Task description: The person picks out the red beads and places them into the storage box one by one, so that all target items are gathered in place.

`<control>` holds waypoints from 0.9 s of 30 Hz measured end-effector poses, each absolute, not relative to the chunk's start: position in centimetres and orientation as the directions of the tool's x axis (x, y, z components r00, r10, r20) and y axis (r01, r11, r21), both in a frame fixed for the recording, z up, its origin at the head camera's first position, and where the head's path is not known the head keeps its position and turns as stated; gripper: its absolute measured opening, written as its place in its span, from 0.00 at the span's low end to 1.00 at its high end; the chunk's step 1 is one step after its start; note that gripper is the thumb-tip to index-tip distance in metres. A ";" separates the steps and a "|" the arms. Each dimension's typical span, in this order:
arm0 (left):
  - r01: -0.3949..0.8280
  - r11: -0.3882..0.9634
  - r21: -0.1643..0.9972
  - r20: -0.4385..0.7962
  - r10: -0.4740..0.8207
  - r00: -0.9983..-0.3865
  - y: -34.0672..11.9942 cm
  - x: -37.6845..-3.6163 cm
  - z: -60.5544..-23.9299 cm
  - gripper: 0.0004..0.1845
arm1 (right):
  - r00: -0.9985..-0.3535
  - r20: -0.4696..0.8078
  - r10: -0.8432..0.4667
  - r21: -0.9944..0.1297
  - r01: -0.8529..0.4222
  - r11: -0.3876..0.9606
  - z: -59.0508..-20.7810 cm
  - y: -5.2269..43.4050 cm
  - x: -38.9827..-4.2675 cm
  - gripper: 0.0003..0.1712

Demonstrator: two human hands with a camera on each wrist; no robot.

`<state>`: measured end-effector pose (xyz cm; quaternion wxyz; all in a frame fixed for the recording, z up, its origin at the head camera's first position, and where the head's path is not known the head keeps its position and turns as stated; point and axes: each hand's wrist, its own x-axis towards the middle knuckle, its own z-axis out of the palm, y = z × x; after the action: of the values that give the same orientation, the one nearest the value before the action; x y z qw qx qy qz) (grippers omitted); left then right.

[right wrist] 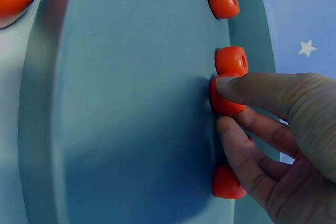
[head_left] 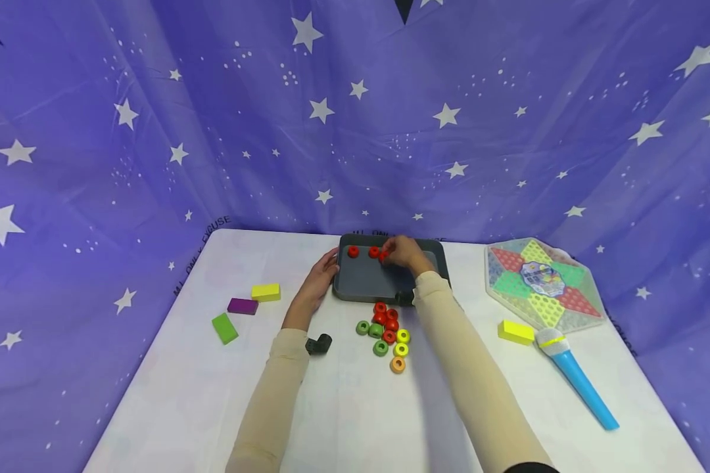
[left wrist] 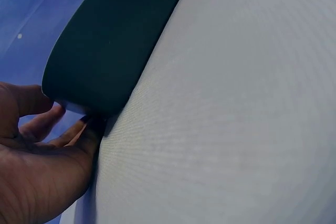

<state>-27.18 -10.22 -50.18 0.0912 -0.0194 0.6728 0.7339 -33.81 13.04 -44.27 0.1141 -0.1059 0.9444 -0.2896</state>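
Inside the dark grey tray [head_left: 367,284], my right hand [head_left: 403,253] pinches a red bead [right wrist: 224,97] between thumb and fingers. That bead is right beside another red bead [right wrist: 231,60] along the far wall. Farther left in the row sits a red bead [head_left: 353,251]. One more red bead [right wrist: 228,183] lies past my fingertips in the right wrist view, and my hand hides it in the head view. My left hand [head_left: 319,279] touches the tray's left side from outside, its thumb low by the corner and fingers along the wall in the left wrist view.
In front of the tray lie several red beads [head_left: 392,325], green beads [head_left: 380,348], yellow beads [head_left: 401,349] and an orange bead [head_left: 398,364]. Yellow [head_left: 265,293], purple [head_left: 242,306] and green blocks [head_left: 225,328] lie left. A game board [head_left: 517,286], yellow block [head_left: 516,332] and toy microphone [head_left: 582,387] lie right.
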 end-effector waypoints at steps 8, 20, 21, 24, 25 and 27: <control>-0.180 -0.094 0.979 -0.167 0.124 -0.978 -10.2 -27.7 -50.1 0.28 | -0.948 -0.144 -0.283 -0.614 -0.139 0.777 -44.3 14.1 -33.9 0.20; -0.178 -0.089 0.980 -0.167 0.117 -0.979 -10.3 -28.3 -50.0 0.28 | -0.956 -0.027 -0.292 -0.777 -0.164 0.608 -43.6 17.1 -29.9 0.24; -0.183 -0.083 0.980 -0.173 0.116 -0.978 -10.3 -28.3 -50.1 0.28 | -0.953 -0.024 -0.301 -0.781 -0.171 0.601 -43.7 17.3 -29.4 0.24; -0.184 -0.091 0.979 -0.173 0.113 -0.978 -10.2 -28.4 -50.0 0.28 | -0.942 -0.023 -0.334 -0.801 -0.182 0.570 -43.5 17.7 -27.6 0.22; -0.182 -0.095 0.979 -0.171 0.112 -0.979 -10.2 -28.4 -50.0 0.28 | -0.938 -0.024 -0.347 -0.807 -0.186 0.560 -43.5 17.8 -27.0 0.22; -0.180 -0.098 0.979 -0.169 0.110 -0.979 -10.1 -28.5 -50.0 0.28 | -0.927 -0.027 -0.375 -0.816 -0.196 0.543 -43.4 17.9 -25.7 0.22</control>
<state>-28.46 -10.06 -50.03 0.0978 -0.0265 0.6643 0.7406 -25.72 17.89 -43.41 0.0999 -0.1636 0.8727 -0.4490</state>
